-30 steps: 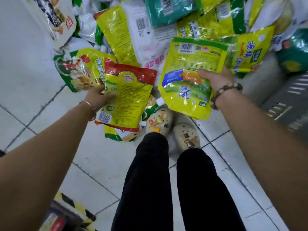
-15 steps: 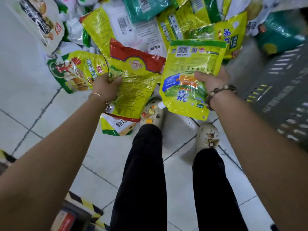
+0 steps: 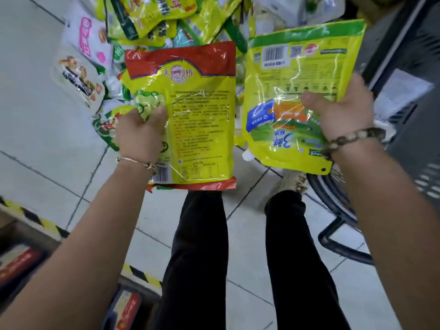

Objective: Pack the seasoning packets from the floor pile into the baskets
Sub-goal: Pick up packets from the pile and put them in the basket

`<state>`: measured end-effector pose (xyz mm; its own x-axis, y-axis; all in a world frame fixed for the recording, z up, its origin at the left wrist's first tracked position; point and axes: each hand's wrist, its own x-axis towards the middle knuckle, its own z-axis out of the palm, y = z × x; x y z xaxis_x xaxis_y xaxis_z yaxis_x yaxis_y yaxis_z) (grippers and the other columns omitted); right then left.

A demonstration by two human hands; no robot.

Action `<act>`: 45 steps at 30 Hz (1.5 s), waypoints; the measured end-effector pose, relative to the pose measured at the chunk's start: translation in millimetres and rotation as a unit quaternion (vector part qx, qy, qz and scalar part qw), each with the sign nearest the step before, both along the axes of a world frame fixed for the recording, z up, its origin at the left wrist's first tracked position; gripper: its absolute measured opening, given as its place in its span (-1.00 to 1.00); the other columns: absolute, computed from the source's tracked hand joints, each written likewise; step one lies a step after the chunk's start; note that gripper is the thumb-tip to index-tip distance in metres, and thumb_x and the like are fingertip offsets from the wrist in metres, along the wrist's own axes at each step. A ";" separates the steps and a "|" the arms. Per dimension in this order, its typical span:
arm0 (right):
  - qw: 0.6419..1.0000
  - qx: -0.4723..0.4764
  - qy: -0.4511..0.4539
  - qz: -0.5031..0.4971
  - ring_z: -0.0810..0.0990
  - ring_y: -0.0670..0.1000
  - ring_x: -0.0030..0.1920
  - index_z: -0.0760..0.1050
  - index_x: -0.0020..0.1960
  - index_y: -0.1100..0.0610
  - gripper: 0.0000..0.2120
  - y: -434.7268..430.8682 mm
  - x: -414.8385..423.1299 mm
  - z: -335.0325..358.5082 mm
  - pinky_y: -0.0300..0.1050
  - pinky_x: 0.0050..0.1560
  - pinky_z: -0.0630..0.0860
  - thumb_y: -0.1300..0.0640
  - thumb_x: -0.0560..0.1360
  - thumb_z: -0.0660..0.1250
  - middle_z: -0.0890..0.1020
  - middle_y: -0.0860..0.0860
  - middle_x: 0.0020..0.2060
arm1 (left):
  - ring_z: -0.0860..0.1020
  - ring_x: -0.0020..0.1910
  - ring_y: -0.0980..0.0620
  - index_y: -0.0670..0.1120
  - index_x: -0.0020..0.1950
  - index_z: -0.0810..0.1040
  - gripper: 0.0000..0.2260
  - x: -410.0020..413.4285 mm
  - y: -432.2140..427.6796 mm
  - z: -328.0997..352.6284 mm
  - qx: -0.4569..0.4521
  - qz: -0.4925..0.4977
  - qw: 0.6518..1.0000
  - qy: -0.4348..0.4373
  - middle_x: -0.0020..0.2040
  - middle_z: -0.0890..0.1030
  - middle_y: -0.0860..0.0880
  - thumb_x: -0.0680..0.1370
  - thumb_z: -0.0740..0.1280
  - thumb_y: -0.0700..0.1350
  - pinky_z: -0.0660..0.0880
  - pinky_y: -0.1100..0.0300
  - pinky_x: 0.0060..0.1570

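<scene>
Head view showed left hand (image 3: 140, 134) pinching the red-topped packet (image 3: 200, 115), right hand (image 3: 345, 110) gripping the green-topped packet (image 3: 297, 75); I'd have laid both flat in the basket (image 3: 419, 115) beyond the right fingers.

The left hand (image 3: 140, 134) grips a yellow packet (image 3: 202, 120) with red bands at top and bottom by its left edge, thumb on the printed back. The right hand (image 3: 342, 113) grips a yellow pouch (image 3: 297, 75) with a green top band by its right edge, thumb across it, with the barcode facing up. The two are held side by side, slightly apart, above the tiled floor (image 3: 35, 129). Beyond them, at the far side, lies the pile (image 3: 164, 17) of yellow, green and white packets. A dark slotted basket (image 3: 423, 144) stands at the right. A thin bangle (image 3: 133, 160) circles the left wrist and a beaded bracelet (image 3: 352, 139) the right. Black-trousered legs (image 3: 197, 246) stand below, with a pale shoe (image 3: 291, 182) by the basket.
</scene>
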<state>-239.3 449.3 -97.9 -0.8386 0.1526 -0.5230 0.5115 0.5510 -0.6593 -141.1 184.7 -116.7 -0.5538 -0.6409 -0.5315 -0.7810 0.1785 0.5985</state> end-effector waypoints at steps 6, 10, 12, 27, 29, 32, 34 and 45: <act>0.999 0.011 0.013 -0.051 0.53 -0.01 0.14 0.41 0.26 0.11 -0.55 88.7 1.5 62.4 -0.05 0.20 0.45 0.07 0.42 0.44 0.56 -0.03 0.14 | 0.36 -0.30 0.00 -0.36 -0.19 0.48 -0.52 -33.5 86.5 69.6 0.043 -0.052 0.997 0.046 -0.33 0.42 -0.14 0.37 0.31 0.11 0.32 0.07 -0.28; 0.992 0.082 0.049 -0.083 0.55 0.20 0.06 0.44 0.13 0.23 -0.56 160.3 9.4 72.2 0.15 0.07 0.48 0.04 0.37 0.46 0.59 0.19 0.03 | 0.39 -0.35 0.00 -0.27 -0.26 0.50 -0.65 -56.4 155.2 90.2 0.037 -0.108 0.991 0.068 -0.39 0.46 -0.10 0.43 0.31 0.04 0.37 0.01 -0.28; 0.980 0.158 0.068 -0.101 0.50 0.21 -0.15 0.40 -0.01 0.21 -0.57 192.8 16.6 71.0 0.11 -0.19 0.40 -0.06 0.32 0.44 0.56 0.16 -0.22 | 0.45 -0.34 -0.07 -0.21 -0.25 0.50 -0.71 -65.4 193.8 92.9 0.014 -0.125 0.989 0.076 -0.37 0.47 -0.06 0.45 0.34 0.03 0.33 0.07 -0.28; 0.963 0.240 -0.075 -0.098 0.55 0.26 0.05 0.37 0.16 0.19 -0.66 309.8 20.3 -62.9 0.05 -0.02 0.46 0.05 0.48 0.34 0.60 0.25 0.00 | 0.52 0.10 -0.25 -0.20 0.21 0.38 -0.74 -102.7 389.6 -41.0 -0.114 -0.355 0.923 -0.096 0.13 0.56 -0.23 0.62 0.15 -0.06 0.27 0.07 -0.19; 0.965 0.209 -0.100 -0.120 0.55 0.22 0.08 0.40 0.13 0.18 -0.72 310.9 15.5 -95.4 -0.01 -0.02 0.44 0.10 0.48 0.34 0.60 0.21 0.04 | 0.51 0.13 -0.25 -0.19 0.19 0.41 -0.74 -107.1 394.8 -67.2 -0.132 -0.356 0.915 -0.134 0.14 0.56 -0.22 0.61 0.14 -0.05 0.27 0.07 -0.17; 0.967 0.184 -0.123 -0.128 0.53 0.19 0.12 0.41 0.14 0.19 -0.72 315.6 14.9 -143.1 -0.06 -0.01 0.41 0.12 0.49 0.34 0.59 0.19 0.10 | 0.48 0.19 -0.24 -0.22 0.19 0.44 -0.72 -107.1 403.1 -105.5 -0.105 -0.335 0.920 -0.175 0.20 0.54 -0.23 0.61 0.15 -0.06 0.38 0.02 -0.04; 0.966 0.175 -0.138 -0.128 0.53 0.20 0.14 0.41 0.16 0.19 -0.69 319.5 18.5 -170.7 -0.05 0.00 0.40 0.10 0.49 0.35 0.57 0.19 0.12 | 0.47 0.22 -0.22 -0.25 0.19 0.45 -0.73 -104.1 414.6 -127.2 -0.079 -0.335 0.919 -0.191 0.22 0.52 -0.23 0.61 0.16 -0.11 0.40 0.01 0.06; 0.971 0.076 -0.162 -0.161 0.49 0.13 0.21 0.39 0.25 0.16 -0.58 323.4 37.1 -265.4 -0.05 0.14 0.40 0.09 0.45 0.39 0.53 0.13 0.22 | 0.41 0.32 -0.19 -0.28 0.31 0.42 -0.69 -112.8 407.4 -220.1 -0.053 -0.297 0.910 -0.285 0.33 0.45 -0.23 0.62 0.16 -0.18 0.37 0.03 0.20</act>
